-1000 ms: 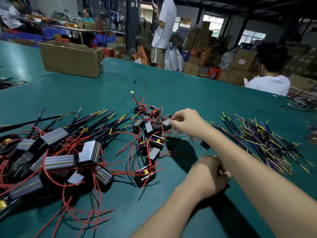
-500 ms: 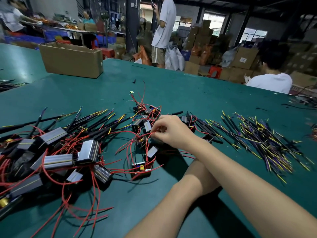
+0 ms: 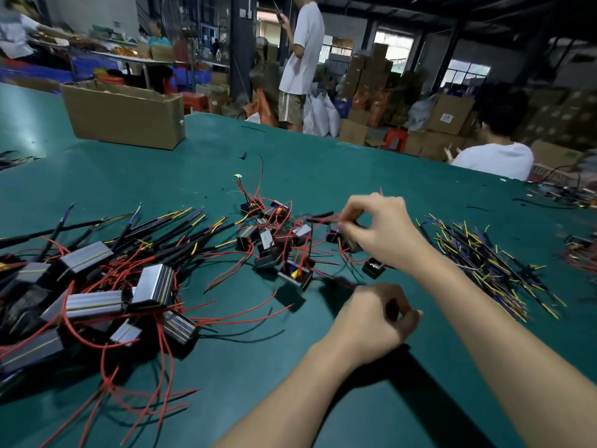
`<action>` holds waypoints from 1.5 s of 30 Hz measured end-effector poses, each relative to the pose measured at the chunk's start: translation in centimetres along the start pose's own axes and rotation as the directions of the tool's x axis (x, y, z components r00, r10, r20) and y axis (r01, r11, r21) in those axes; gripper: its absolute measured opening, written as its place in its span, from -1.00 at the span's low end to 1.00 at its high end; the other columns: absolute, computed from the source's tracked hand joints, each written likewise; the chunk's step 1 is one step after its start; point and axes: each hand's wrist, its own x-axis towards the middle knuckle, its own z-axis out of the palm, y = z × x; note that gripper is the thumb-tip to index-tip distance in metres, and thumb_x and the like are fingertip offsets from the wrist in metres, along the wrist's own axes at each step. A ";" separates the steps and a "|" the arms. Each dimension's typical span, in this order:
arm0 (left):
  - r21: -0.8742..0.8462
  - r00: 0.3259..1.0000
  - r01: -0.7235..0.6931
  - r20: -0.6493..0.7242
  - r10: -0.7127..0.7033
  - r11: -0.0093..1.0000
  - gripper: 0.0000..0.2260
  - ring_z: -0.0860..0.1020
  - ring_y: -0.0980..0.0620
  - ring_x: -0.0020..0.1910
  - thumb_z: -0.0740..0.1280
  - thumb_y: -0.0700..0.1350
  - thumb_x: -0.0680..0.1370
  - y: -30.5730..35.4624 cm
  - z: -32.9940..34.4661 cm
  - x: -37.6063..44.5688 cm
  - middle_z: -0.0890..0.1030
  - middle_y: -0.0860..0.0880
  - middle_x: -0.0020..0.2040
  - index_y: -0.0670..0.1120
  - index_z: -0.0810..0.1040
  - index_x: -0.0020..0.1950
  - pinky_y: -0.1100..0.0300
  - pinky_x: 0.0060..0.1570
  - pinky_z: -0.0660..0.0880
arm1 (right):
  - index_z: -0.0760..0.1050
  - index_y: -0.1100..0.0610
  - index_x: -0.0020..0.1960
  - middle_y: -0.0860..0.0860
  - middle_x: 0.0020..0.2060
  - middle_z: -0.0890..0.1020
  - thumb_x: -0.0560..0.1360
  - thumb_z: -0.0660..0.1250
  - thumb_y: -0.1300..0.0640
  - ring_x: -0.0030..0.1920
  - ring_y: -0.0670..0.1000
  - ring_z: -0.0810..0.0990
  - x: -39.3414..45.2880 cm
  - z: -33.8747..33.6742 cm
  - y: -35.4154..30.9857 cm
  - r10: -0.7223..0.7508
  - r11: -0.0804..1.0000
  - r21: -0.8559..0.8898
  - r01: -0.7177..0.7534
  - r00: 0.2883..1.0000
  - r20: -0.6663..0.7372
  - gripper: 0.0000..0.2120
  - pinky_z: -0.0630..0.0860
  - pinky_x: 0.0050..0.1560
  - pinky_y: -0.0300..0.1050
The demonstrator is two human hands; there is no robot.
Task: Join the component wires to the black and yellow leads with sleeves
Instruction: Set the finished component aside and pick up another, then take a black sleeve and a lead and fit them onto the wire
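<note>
Green table (image 3: 323, 163) under a heap of small black components (image 3: 274, 244) with red wires; right hand (image 3: 384, 231) pinches one blurred component (image 3: 336, 234) at its fingertips; left hand (image 3: 374, 321) curled, contents unclear.

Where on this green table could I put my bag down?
The table is bare between the cardboard box and the small components, and nearest the camera left of the left hand. It is crowded at the finished units and the loose leads.

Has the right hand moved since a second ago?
Yes. The right hand has come up off the pile of small components, gripping one small black component, and now sits nearer the loose leads.
</note>
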 end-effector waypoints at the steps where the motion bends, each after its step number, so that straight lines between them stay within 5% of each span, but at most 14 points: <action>1: 0.011 1.000 -0.007 0.015 0.007 1.000 -0.85 0.47 0.06 -0.30 0.39 -0.04 0.50 0.3 0.1 -0.1 0.52 0.04 -0.30 -0.04 0.52 -0.24 0.19 -0.18 0.48 | 0.56 0.00 -0.23 -0.11 -0.25 0.64 0.44 0.42 0.13 -0.06 -0.01 0.55 -0.4 -0.2 0.6 0.044 0.999 -0.032 -0.043 0.998 0.045 -0.91 0.28 0.19 0.07; 4: 0.099 0.982 -0.090 0.177 0.071 0.991 -0.85 0.53 -0.07 -0.25 0.40 -0.04 0.49 2.0 -0.5 -0.6 0.57 -0.03 -0.30 -0.08 0.57 -0.23 0.13 -0.19 0.49 | 0.59 0.04 -0.25 -0.14 -0.34 0.60 0.41 0.44 0.16 -0.15 -0.03 0.56 -1.8 -0.6 2.1 0.139 0.990 0.035 -0.139 0.990 -0.003 -0.91 0.37 0.09 0.00; 7: 0.060 0.965 -0.188 0.200 0.173 0.980 -0.83 0.42 0.08 -0.38 0.39 -0.06 0.49 3.9 -2.0 -0.7 0.46 0.07 -0.42 -0.10 0.58 -0.27 0.21 -0.28 0.41 | 0.61 0.12 -0.28 -0.05 -0.40 0.62 0.39 0.44 0.24 -0.33 -0.09 0.52 -3.1 -0.9 2.9 0.191 0.971 0.151 -0.183 0.981 -0.039 -0.91 0.38 -0.19 -0.34; 9: -0.007 0.961 -0.276 0.002 0.276 0.961 -0.81 0.35 0.10 -0.42 0.36 -0.13 0.49 5.0 -3.4 -0.5 0.41 0.07 -0.45 -0.12 0.52 -0.33 0.24 -0.34 0.33 | 0.59 0.12 -0.30 -0.04 -0.41 0.61 0.38 0.43 0.29 -0.38 -0.14 0.48 -4.0 -1.2 3.1 0.218 0.953 0.223 -0.205 0.975 -0.034 -0.87 0.35 -0.30 -0.45; 11: 0.011 0.884 -0.298 -0.373 0.280 0.955 -0.80 0.38 0.08 -0.39 0.33 -0.15 0.49 5.0 -5.0 -0.1 0.42 0.06 -0.42 -0.11 0.48 -0.34 0.21 -0.33 0.35 | 0.55 0.10 -0.32 -0.06 -0.44 0.58 0.38 0.41 0.32 -0.42 -0.20 0.44 -4.9 -1.2 3.1 0.237 0.936 0.278 -0.217 0.971 -0.038 -0.82 0.35 -0.34 -0.44; 14: 0.229 0.746 -0.047 -0.640 0.187 0.972 -0.88 0.51 -0.04 -0.10 0.34 -0.09 0.52 2.6 -6.8 0.5 0.58 -0.02 -0.16 -0.12 0.60 -0.10 0.01 -0.02 0.46 | 0.57 0.18 -0.30 -0.06 -0.48 0.59 0.41 0.41 0.32 -0.46 -0.27 0.45 -6.1 -1.2 3.0 0.274 0.911 0.341 -0.233 0.959 -0.078 -0.87 0.36 -0.33 -0.46; 18: 0.358 0.864 0.264 -0.501 -0.054 0.896 -0.69 0.46 -0.04 0.20 0.35 0.09 0.51 -0.3 -6.2 0.8 0.56 -0.01 0.12 -0.03 0.56 0.19 0.07 0.22 0.21 | 0.58 0.16 -0.28 -0.07 -0.45 0.61 0.43 0.41 0.27 -0.40 -0.20 0.49 -6.9 -1.0 2.9 0.332 0.873 0.409 -0.265 0.938 -0.102 -0.88 0.41 -0.28 -0.32; 22: 0.216 0.871 0.169 -0.489 -0.043 0.962 -0.86 0.58 -0.02 0.03 0.38 -0.10 0.51 -0.8 -5.4 0.7 0.65 0.00 -0.03 -0.09 0.64 0.02 0.01 0.15 0.43 | 0.58 0.15 -0.26 -0.01 -0.39 0.62 0.44 0.41 0.26 -0.35 -0.13 0.49 -7.5 -0.7 2.8 0.362 0.839 0.458 -0.293 0.930 -0.069 -0.89 0.41 -0.26 -0.26; 24: 0.144 0.852 0.101 -0.523 -0.011 0.984 -0.92 0.60 0.05 -0.13 0.38 -0.19 0.50 -0.7 -5.6 0.7 0.67 0.00 -0.14 -0.12 0.66 -0.05 0.15 0.04 0.50 | 0.58 0.13 -0.25 -0.06 -0.39 0.61 0.44 0.41 0.26 -0.35 -0.15 0.50 -7.9 -0.3 2.6 0.376 0.819 0.483 -0.309 0.925 -0.045 -0.89 0.42 -0.26 -0.33; 27: 0.094 0.857 0.011 -0.513 0.039 0.996 -0.93 0.54 0.23 -0.25 0.40 -0.24 0.50 0.0 -5.7 0.7 0.64 0.07 -0.24 -0.13 0.67 -0.09 0.47 -0.14 0.42 | 0.58 0.13 -0.24 -0.06 -0.38 0.62 0.44 0.42 0.27 -0.35 -0.19 0.52 -8.3 0.3 2.5 0.395 0.790 0.523 -0.321 0.918 -0.033 -0.89 0.44 -0.21 -0.37; 30: -0.039 0.861 0.010 -0.508 -0.029 0.999 -0.93 0.51 0.31 -0.35 0.41 -0.20 0.50 0.2 -5.6 0.7 0.60 0.20 -0.32 -0.07 0.68 -0.15 0.42 -0.23 0.42 | 0.58 0.16 -0.21 -0.01 -0.32 0.63 0.44 0.42 0.29 -0.33 -0.20 0.53 -8.6 0.8 2.3 0.426 0.735 0.596 -0.323 0.904 -0.035 -0.91 0.44 -0.19 -0.39; 34: -0.162 0.865 0.055 -0.485 -0.128 0.985 -0.90 0.57 0.15 -0.30 0.40 -0.16 0.52 0.4 -5.4 0.8 0.65 0.11 -0.31 -0.03 0.66 -0.18 0.23 -0.17 0.51 | 0.58 0.18 -0.18 0.03 -0.31 0.62 0.46 0.42 0.29 -0.30 -0.14 0.53 -9.1 1.5 1.8 0.451 0.672 0.671 -0.314 0.892 -0.035 -0.94 0.45 -0.18 -0.35; 40: 0.015 0.879 -0.049 -0.475 0.050 0.999 -0.96 0.51 0.24 -0.21 0.45 -0.24 0.46 1.1 -5.2 0.6 0.56 0.05 -0.25 -0.14 0.69 -0.14 0.50 -0.09 0.33 | 0.60 0.03 -0.19 -0.14 -0.44 0.59 0.59 0.24 0.13 -0.34 -0.21 0.53 -9.2 1.6 1.3 0.401 0.566 0.754 -0.333 0.911 0.101 -0.76 0.40 -0.23 -0.41; 45: -0.129 0.903 -0.109 -0.428 0.043 0.986 -0.93 0.52 0.21 -0.21 0.43 -0.26 0.47 1.8 -5.2 0.7 0.60 0.03 -0.22 -0.11 0.68 -0.13 0.37 -0.18 0.39 | 0.64 0.07 -0.22 -0.10 -0.37 0.61 0.56 0.28 0.14 -0.32 -0.18 0.50 -9.2 1.4 1.7 0.447 0.363 0.860 -0.358 0.877 0.176 -0.77 0.37 -0.29 -0.37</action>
